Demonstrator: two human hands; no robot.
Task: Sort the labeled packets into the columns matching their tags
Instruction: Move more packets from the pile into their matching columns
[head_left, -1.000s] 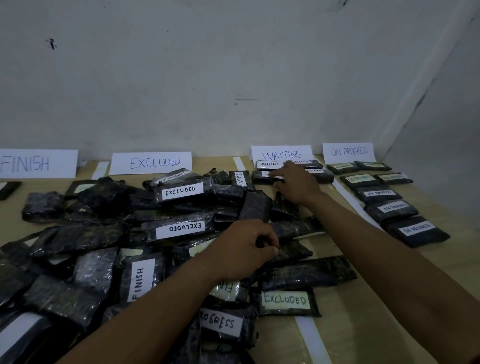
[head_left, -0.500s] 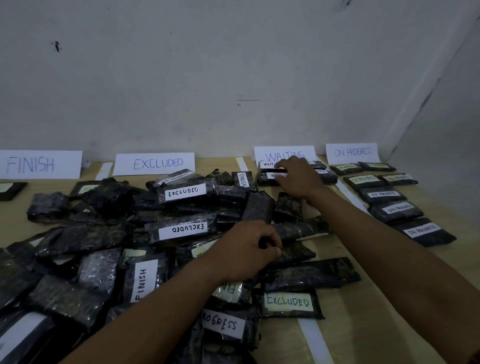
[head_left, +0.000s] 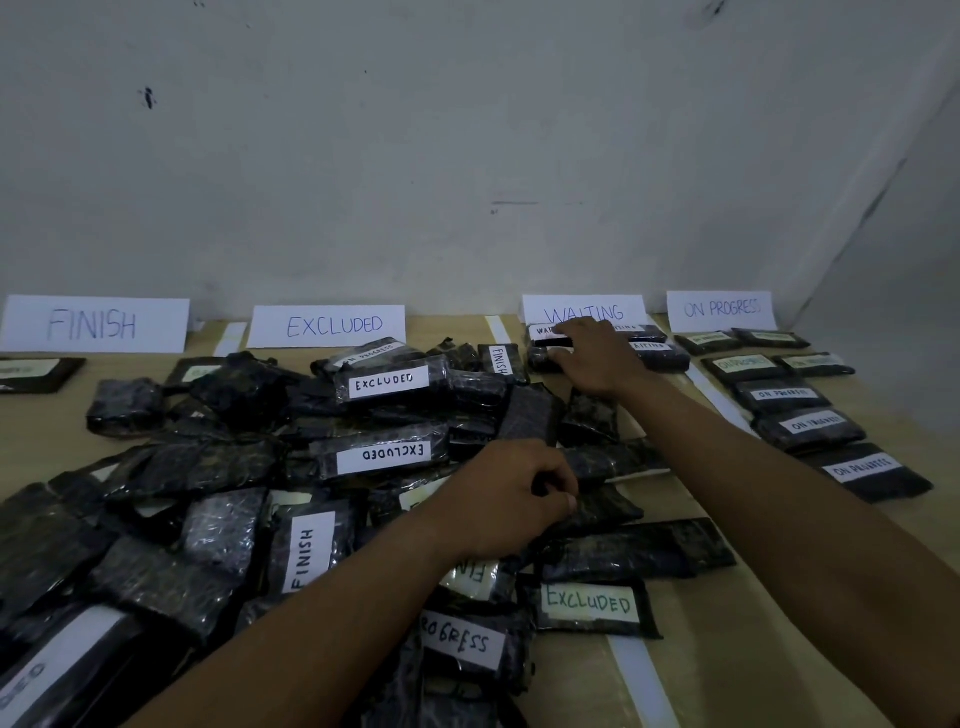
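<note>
Four paper signs stand along the wall: FINISH (head_left: 93, 325), EXCLUDED (head_left: 332, 326), WAITING (head_left: 582, 312) and ON PROGRESS (head_left: 722, 309). A loose pile of dark wrapped packets (head_left: 249, 467) with white tags covers the left and middle of the table. My right hand (head_left: 597, 356) reaches to the far end of the WAITING column and grips a WAITING packet (head_left: 543, 358) on the stack just below the sign. My left hand (head_left: 511, 493) rests on the pile's right edge, with its fingers curled and pinching a dark packet (head_left: 602, 512) whose tag is hidden.
Several ON PROGRESS packets (head_left: 810, 426) lie in two rows at the right. White tape strips (head_left: 641, 675) mark the column borders on the wooden table (head_left: 753, 623). An EXCLUDED packet (head_left: 589, 605) lies near the front strip. One packet (head_left: 36, 371) sits under FINISH.
My right hand has moved a little farther from me, up to the WAITING sign, with its packet. My left hand has stayed on the pile.
</note>
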